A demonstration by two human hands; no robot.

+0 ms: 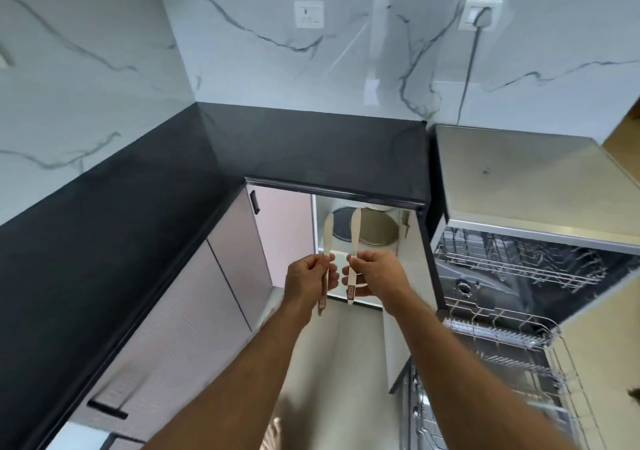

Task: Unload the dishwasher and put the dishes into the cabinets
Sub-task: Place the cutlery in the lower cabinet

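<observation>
Hands side by side before open cabinet [360,238]: left hand [308,281] pinches one pale utensil [326,241], right hand [375,273] pinches another utensil [354,238], both upright.

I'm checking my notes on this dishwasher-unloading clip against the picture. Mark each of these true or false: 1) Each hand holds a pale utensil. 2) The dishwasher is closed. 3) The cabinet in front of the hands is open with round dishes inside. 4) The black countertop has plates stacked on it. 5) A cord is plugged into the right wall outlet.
1) True: the left hand pinches one pale utensil and the right hand another pale utensil.
2) False: the dishwasher is open, its wire racks pulled out.
3) True: the open cabinet shows round dishes.
4) False: no plates show on the black countertop.
5) True: a cord hangs from the right wall outlet.
</observation>
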